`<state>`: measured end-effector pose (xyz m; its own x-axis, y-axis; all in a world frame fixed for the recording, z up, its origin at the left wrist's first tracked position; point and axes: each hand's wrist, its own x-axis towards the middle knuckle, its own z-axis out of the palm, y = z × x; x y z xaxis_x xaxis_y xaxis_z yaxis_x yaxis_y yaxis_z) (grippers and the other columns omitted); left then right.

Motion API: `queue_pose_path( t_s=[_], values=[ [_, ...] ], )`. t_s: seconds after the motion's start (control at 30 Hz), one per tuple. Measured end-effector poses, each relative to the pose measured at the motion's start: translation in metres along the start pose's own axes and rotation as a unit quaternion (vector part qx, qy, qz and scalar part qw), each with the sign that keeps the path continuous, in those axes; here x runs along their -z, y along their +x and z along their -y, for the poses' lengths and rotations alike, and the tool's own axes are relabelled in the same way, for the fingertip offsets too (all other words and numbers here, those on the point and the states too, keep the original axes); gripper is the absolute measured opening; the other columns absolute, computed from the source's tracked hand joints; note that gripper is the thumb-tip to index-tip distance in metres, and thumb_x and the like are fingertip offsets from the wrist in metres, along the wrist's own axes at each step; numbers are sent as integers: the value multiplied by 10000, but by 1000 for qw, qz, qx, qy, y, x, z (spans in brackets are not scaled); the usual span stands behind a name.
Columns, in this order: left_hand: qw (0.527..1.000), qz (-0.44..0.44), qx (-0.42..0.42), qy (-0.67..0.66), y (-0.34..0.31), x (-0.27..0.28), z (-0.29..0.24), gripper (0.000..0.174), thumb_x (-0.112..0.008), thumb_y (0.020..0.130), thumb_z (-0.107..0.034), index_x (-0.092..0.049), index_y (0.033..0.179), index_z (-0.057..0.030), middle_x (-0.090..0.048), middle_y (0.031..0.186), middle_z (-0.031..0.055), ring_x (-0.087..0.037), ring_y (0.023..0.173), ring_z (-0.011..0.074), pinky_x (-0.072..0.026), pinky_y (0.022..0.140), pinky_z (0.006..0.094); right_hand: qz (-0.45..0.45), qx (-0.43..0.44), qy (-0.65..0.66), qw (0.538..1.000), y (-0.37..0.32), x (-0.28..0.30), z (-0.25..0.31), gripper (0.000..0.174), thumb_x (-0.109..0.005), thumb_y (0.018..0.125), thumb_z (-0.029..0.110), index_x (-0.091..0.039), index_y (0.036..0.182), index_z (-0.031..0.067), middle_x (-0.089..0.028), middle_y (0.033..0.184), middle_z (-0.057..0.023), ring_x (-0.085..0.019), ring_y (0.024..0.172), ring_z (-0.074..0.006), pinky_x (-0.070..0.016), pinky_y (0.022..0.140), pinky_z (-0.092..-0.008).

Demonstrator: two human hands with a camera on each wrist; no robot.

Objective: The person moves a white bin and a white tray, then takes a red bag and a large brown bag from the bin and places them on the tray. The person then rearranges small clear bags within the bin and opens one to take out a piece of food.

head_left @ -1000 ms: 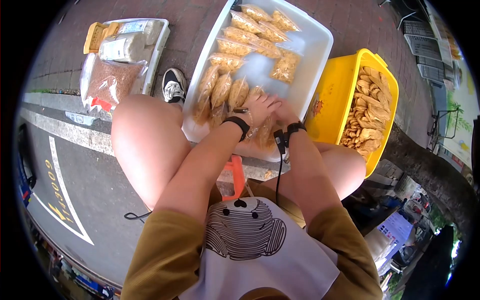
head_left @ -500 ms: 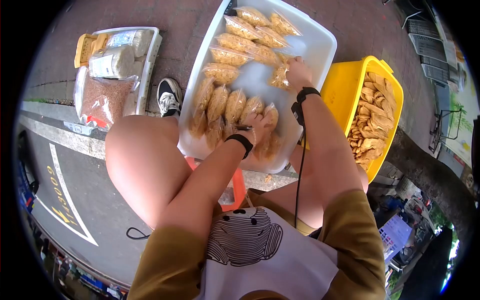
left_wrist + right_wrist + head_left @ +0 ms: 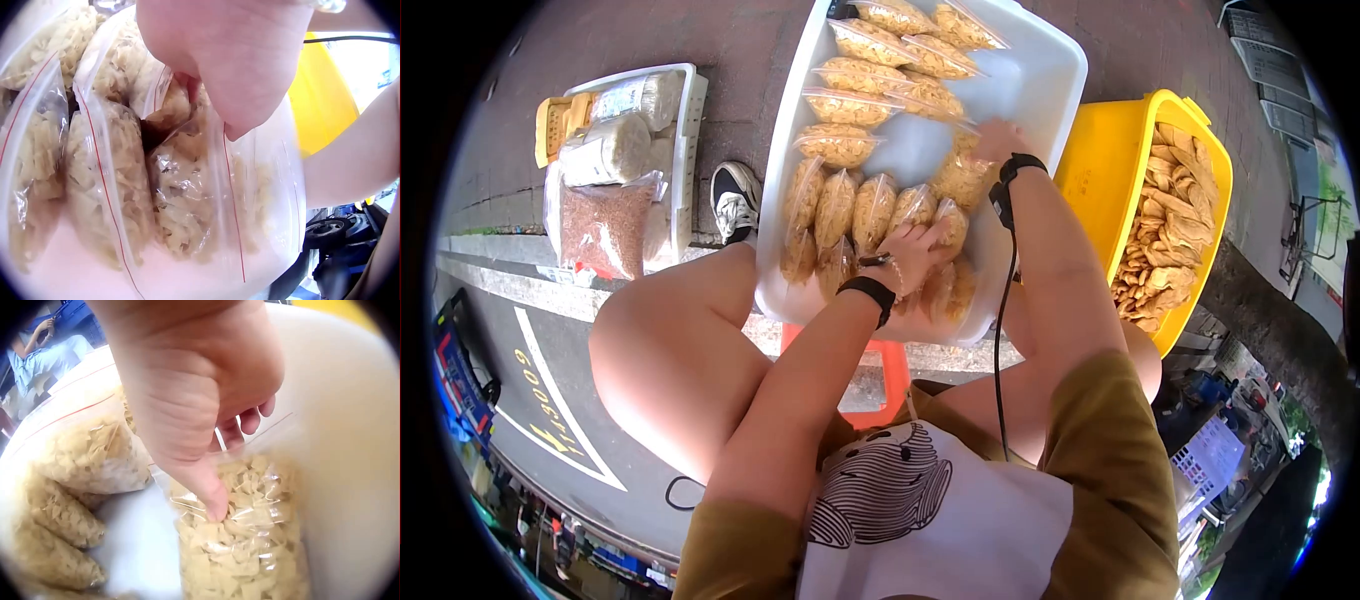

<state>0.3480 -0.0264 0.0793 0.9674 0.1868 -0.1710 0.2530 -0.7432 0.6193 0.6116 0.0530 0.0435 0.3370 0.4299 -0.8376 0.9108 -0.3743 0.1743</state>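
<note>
In the head view a white plastic tub (image 3: 1040, 75) holds several clear zip bags packed with pale yellow flakes. My right hand (image 3: 998, 142) grips one such zip bag (image 3: 244, 544) near its top, thumb on the front and fingers behind it. Toward the tub's near side, my left hand (image 3: 910, 255) rests with spread fingers on a cluster of upright bags (image 3: 835, 210). From the left wrist view, its thumb points down beside the zip edge of a bag (image 3: 184, 200). The other fingertips are mostly hidden there.
A yellow tub (image 3: 1090, 180) of tan, curved pieces stands right of the white one. On the left, a white tray (image 3: 690, 150) carries a bag of reddish grains (image 3: 605, 225) and wrapped packs. An orange-red plastic stool (image 3: 895, 375) shows beneath the white tub.
My hands were together over the near bags, then parted: the right went to the bag at the tub's right side and has drawn it nearer. The left stays on the near bags.
</note>
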Motion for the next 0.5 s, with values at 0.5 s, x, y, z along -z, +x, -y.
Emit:
queue_pose_path(
  t_s=[0.5],
  values=[
    [995, -32, 77, 61, 7, -12, -21, 280, -544, 766, -234, -598, 1034, -172, -551, 953, 0, -473, 1017, 194, -319, 874, 343, -73, -43, 144, 986, -131, -74, -11, 469, -540, 773, 211, -450, 1160, -39, -601, 1039, -223, -597, 965, -343, -489, 807, -393]
  ],
)
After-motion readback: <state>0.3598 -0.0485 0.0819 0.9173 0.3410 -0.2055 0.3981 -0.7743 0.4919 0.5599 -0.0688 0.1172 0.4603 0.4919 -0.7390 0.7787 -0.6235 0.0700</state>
